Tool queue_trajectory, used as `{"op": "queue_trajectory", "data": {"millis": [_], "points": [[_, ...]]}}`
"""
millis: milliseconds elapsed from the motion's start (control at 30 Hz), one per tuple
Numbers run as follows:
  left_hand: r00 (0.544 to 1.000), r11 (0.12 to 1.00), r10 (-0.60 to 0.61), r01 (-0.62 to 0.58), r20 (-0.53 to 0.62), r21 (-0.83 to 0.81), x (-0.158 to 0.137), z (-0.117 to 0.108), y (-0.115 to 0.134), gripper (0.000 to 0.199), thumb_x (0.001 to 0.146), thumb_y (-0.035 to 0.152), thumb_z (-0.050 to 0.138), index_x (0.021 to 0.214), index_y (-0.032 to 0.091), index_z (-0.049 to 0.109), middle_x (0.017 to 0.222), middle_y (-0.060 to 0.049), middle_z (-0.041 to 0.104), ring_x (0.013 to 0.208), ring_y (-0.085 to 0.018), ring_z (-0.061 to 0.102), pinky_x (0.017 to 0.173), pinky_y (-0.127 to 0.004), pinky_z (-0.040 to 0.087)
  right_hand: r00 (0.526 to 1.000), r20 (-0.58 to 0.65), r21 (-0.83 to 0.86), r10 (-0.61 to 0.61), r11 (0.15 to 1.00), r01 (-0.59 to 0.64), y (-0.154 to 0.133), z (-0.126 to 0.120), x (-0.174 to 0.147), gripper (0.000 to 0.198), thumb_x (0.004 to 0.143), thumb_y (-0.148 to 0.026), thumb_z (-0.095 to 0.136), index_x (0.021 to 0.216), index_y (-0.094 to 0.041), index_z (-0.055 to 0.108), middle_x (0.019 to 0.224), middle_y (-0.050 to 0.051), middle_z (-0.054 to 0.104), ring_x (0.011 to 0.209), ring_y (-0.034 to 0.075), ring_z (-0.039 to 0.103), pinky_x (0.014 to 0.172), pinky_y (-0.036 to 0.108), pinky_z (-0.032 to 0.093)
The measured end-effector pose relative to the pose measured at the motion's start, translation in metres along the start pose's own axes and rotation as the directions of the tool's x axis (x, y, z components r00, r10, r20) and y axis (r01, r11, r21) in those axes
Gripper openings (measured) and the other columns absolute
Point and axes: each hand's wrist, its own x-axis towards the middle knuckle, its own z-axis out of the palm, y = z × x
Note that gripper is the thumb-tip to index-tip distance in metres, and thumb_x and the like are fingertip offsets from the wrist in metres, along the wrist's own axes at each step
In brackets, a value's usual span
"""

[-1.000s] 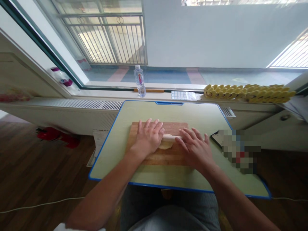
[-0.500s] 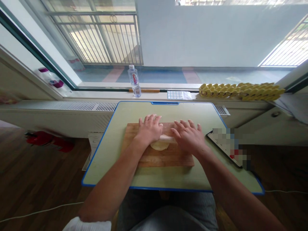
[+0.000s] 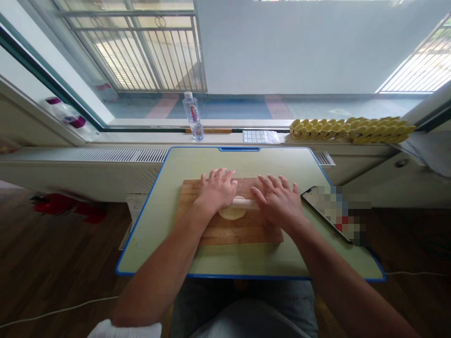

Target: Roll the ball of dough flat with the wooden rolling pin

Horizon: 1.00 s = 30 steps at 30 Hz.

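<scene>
A round, flat piece of dough [image 3: 232, 214] lies on a wooden cutting board [image 3: 243, 234]. Across the dough rests a pale rolling pin [image 3: 244, 203], its middle showing between my hands. My left hand [image 3: 217, 188] lies over the pin's left end with fingers stretched forward. Over the right end is my right hand [image 3: 278, 197], palm down, fingers spread and thumb toward the middle. Both palms press on the pin, and its ends are hidden under them.
The board sits on a pale green table [image 3: 246, 263] with a blue edge. A phone [image 3: 326, 213], partly pixelated, lies at the right. Along the windowsill stand a clear bottle [image 3: 194, 117] and yellow egg trays [image 3: 348, 130]. A red fire extinguisher [image 3: 66, 206] is on the floor at left.
The view has shifted slightly. Both hands remain over the rolling pin, with the right hand's fingers a little more raised and spread. The dough and board look about the same.
</scene>
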Motion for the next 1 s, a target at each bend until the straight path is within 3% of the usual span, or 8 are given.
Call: {"op": "queue_trajectory", "data": {"millis": [200, 467, 733, 1000], "points": [[0.996, 1.000, 0.012, -0.013, -0.094, -0.015, -0.037, 0.004, 0.008, 0.052, 0.107, 0.045, 0.034, 0.152, 0.030, 0.055, 0.162, -0.006, 0.052, 0.150, -0.031, 0.044, 0.126, -0.065, 0.030, 0.997, -0.055, -0.027, -0.053, 0.998, 0.052, 0.005, 0.007, -0.032, 0.059, 0.110, -0.056, 0.026, 0.157, -0.031, 0.051, 0.161, 0.003, 0.052, 0.151, 0.034, 0.038, 0.121, 0.061, 0.029], [1.000, 1.000, 0.008, -0.008, -0.027, -0.004, -0.008, 0.000, 0.003, 0.054, 0.107, 0.045, 0.033, 0.154, 0.028, 0.053, 0.164, -0.010, 0.049, 0.150, -0.033, 0.043, 0.123, -0.070, 0.030, 1.000, -0.023, 0.003, -0.012, 1.000, 0.012, 0.005, 0.006, 0.000, 0.060, 0.107, -0.059, 0.030, 0.157, -0.032, 0.051, 0.162, 0.003, 0.051, 0.150, 0.034, 0.039, 0.119, 0.060, 0.032], [0.993, 1.000, 0.021, -0.021, -0.112, -0.001, -0.045, 0.005, 0.013, 0.051, 0.108, 0.046, 0.034, 0.151, 0.031, 0.057, 0.162, -0.006, 0.053, 0.149, -0.031, 0.045, 0.127, -0.065, 0.028, 0.997, -0.058, -0.014, -0.050, 0.999, 0.049, 0.009, 0.011, -0.036, 0.056, 0.110, -0.051, 0.027, 0.156, -0.032, 0.052, 0.161, 0.001, 0.052, 0.149, 0.032, 0.041, 0.119, 0.052, 0.034], [0.999, 0.999, 0.036, -0.036, -0.023, 0.010, -0.003, 0.002, 0.002, 0.053, 0.108, 0.046, 0.034, 0.154, 0.029, 0.053, 0.164, -0.008, 0.049, 0.150, -0.031, 0.044, 0.125, -0.064, 0.031, 1.000, -0.002, -0.002, 0.002, 1.000, -0.002, 0.007, 0.005, 0.001, 0.058, 0.109, -0.058, 0.028, 0.157, -0.035, 0.050, 0.163, 0.001, 0.050, 0.149, 0.033, 0.040, 0.119, 0.059, 0.034]]}}
